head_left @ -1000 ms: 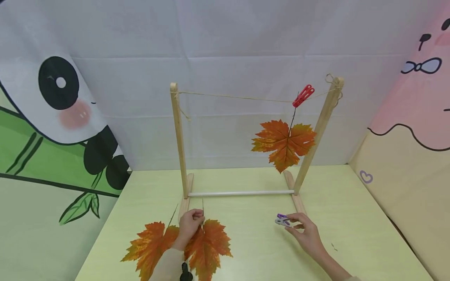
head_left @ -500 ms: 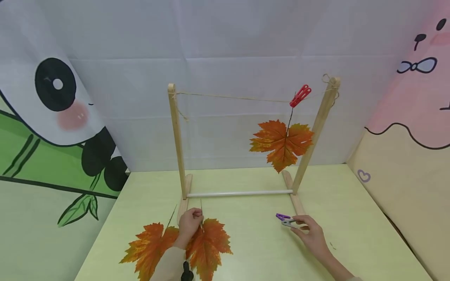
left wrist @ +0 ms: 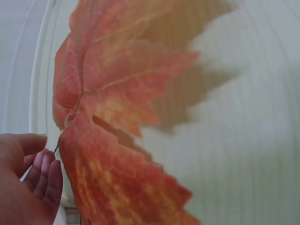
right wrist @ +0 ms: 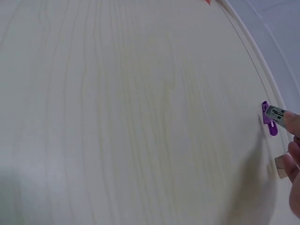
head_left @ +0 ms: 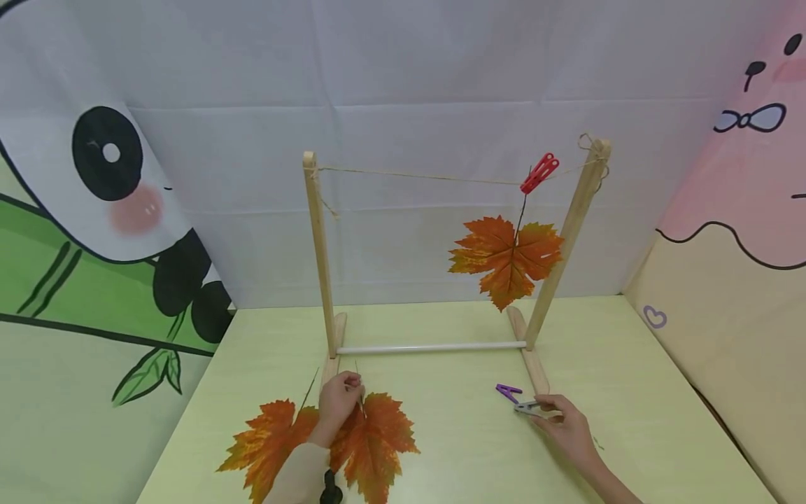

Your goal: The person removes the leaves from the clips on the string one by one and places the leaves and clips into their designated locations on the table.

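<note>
My left hand (head_left: 340,404) pinches the thin dark stem of an orange maple leaf (head_left: 376,444), which also fills much of the left wrist view. A second maple leaf (head_left: 267,444) lies to the left, partly hidden by the forearm, its stem pointing up. My right hand (head_left: 564,427) holds a grey clothespin (head_left: 527,407) between thumb and fingers. Just beyond its tip is a purple clothespin (head_left: 508,392), seen behind the grey one in the right wrist view. A third maple leaf (head_left: 508,262) hangs by its stem from a red clothespin (head_left: 539,173) on the string.
A wooden frame stands at the middle of the table (head_left: 441,420), with a left post (head_left: 320,259), a right post (head_left: 569,238) and a white crossbar (head_left: 431,347). Thin string (head_left: 409,174) spans the post tops. Dark bits (head_left: 598,444) lie right of my right hand.
My right hand has shifted right and slightly toward me with the grey clothespin, drawing it away from the purple one, which stays nearly in place. My left hand keeps its pinch, barely moving.
</note>
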A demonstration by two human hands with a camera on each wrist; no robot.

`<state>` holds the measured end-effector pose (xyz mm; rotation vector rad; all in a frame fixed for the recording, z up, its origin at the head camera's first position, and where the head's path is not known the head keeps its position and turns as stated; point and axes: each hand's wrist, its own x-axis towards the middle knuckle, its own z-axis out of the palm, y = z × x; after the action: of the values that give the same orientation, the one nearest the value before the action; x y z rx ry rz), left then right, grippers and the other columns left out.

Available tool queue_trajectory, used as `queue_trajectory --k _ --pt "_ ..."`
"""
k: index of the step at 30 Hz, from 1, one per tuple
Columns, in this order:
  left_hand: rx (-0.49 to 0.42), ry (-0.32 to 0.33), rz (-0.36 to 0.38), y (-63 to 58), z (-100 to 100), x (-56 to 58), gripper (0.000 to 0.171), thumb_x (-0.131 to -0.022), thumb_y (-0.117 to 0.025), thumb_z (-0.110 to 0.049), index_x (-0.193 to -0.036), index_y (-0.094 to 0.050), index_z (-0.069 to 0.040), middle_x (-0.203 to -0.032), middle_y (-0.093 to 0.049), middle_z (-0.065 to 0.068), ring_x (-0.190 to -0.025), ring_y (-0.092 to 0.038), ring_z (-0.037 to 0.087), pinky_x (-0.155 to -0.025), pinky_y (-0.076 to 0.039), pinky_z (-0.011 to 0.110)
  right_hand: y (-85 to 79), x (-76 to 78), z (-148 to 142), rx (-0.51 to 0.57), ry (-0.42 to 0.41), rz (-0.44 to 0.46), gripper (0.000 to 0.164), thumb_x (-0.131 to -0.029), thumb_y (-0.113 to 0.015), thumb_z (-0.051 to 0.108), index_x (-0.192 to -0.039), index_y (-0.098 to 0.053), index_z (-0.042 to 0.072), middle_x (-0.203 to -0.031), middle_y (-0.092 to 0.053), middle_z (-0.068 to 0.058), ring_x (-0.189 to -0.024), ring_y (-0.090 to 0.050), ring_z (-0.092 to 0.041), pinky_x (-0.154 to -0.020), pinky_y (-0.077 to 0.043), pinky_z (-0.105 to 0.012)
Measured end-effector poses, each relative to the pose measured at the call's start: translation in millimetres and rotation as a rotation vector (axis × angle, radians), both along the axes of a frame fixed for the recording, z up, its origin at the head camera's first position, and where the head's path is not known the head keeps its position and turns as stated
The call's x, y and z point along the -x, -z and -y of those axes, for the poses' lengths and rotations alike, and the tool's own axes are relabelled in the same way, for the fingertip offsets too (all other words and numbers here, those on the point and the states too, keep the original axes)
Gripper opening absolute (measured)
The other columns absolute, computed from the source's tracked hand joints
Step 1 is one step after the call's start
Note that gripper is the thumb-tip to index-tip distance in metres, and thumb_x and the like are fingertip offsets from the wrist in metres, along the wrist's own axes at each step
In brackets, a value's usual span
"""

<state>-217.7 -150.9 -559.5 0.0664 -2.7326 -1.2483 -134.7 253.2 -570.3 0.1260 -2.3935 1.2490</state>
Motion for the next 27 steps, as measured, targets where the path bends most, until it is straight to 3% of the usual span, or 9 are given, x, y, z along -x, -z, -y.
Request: queue_trajectory --k 4,11,21,27 --pt "0.007 0.016 -0.002 -4.8 0.4 0.1 0.015 -0.079 -0.066 -0.006 -0.092 -0.067 -0.001 -0.08 -0.065 0.005 -0.071 -0.061 0.02 -0.056 -0.049 0.03 1.2 -0.9 -3.0 0.024 0.0 0.0 0.037 -0.06 -0.076 -0.011 -0.094 -0.065 -0.001 -0.088 -0.064 -0.013 -0.074 -0.059 -0.011 -0.057 -0.051 -0.023" --pt "-0.016 0.042 -0.033 -7.7 -1.6 0.6 0.015 -0.08 -0.066 -0.007 -0.094 -0.067 -0.002 -0.079 -0.064 0.004 -0.07 -0.062 0.019 -0.054 -0.049 0.027 8.9 -3.5 -5.7 0.054 -0.008 0.075 0.036 -0.063 -0.074 -0.01 -0.096 -0.064 -0.001 -0.083 -0.063 -0.009 -0.073 -0.059 -0.007 -0.057 -0.051 -0.02" --pt "-0.042 0.153 -0.072 -14.1 -8.0 -2.2 0.015 -0.079 -0.066 -0.003 -0.093 -0.066 0.0 -0.078 -0.063 0.004 -0.068 -0.058 0.015 -0.056 -0.047 0.025 10.3 -4.4 -7.2 -0.02 0.021 0.078 0.036 -0.062 -0.076 -0.007 -0.095 -0.065 0.001 -0.085 -0.064 -0.007 -0.073 -0.057 -0.004 -0.057 -0.05 -0.02" --pt "-0.034 0.179 -0.082 -8.9 -10.2 -3.8 0.014 -0.078 -0.067 -0.002 -0.092 -0.067 -0.001 -0.077 -0.063 0.003 -0.067 -0.059 0.014 -0.058 -0.048 0.025 11.5 -5.1 -12.3 -0.058 0.042 0.137 0.034 -0.062 -0.078 -0.003 -0.093 -0.065 0.004 -0.087 -0.064 -0.005 -0.072 -0.054 -0.002 -0.059 -0.049 -0.02"
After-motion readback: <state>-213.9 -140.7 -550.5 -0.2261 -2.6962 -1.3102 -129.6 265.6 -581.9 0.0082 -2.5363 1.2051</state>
